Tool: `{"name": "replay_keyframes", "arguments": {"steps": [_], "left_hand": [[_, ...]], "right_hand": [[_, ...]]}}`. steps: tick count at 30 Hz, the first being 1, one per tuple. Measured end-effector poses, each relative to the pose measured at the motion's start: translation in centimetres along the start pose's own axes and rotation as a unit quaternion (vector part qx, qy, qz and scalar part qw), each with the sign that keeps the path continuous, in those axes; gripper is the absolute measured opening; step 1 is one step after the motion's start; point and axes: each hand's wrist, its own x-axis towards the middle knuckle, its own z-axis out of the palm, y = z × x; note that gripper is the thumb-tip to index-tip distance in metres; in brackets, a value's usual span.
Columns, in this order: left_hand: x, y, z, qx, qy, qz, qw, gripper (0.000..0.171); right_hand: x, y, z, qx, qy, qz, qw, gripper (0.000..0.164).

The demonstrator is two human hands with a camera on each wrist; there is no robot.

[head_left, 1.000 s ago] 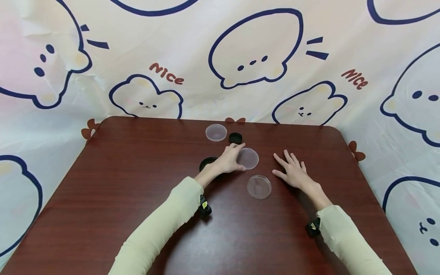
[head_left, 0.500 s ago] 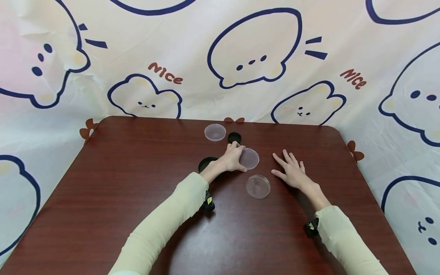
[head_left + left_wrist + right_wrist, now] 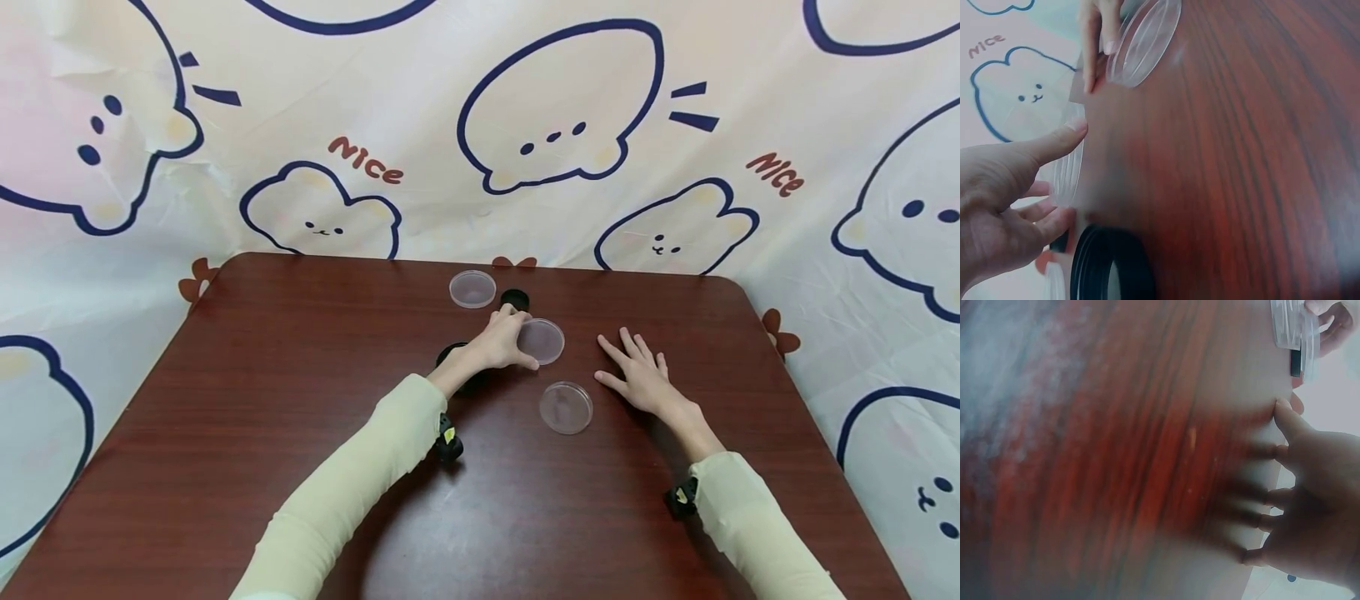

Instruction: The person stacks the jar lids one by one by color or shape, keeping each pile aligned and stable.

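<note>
Fingers and thumb of the left hand (image 3: 498,343) had a round clear dish (image 3: 543,342) pinched between them, thumb at the near edge, fingertips at the far one; right there, at mid-table, that dish sat, its pale, clouded floor showing through, though whether its base touched the table (image 3: 225,417) you couldn't tell; just beyond those fingertips stood a small black cylinder (image 3: 515,298), its inside too dark to read; behind and to the left of that, near the back edge, a second clear dish (image 3: 472,289) lay flat; under the left wrist, partly hidden, came a wide black container (image 3: 446,353), and the left wrist view caught its thick rim round a paler patch that couldn't be made out; out in front, apart from the gripped one, rested the nearest clear dish (image 3: 566,408), red-brown wood showing straight through it; and over on the right, the right hand (image 3: 637,377) was spread wide, fingers fanned, fingertips down on the tabletop, holding nothing, well clear of the black pieces, the nearest clear dish just to its left!
</note>
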Motion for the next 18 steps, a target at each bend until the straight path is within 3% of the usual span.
{"name": "replay_keyframes", "arguments": {"steps": [8, 18], "left_hand": [[-1.5, -2.2, -2.2, -0.004, 0.048, 0.0, 0.9988, 0.084], [-3.3, -5.7, -4.7, -0.015, 0.083, -0.043, 0.9955, 0.082]], "right_hand": [[-0.1, -0.1, 0.1, -0.003, 0.007, -0.009, 1.0, 0.067], [-0.2, -0.3, 0.0, 0.009, 0.008, -0.02, 1.0, 0.068]]}}
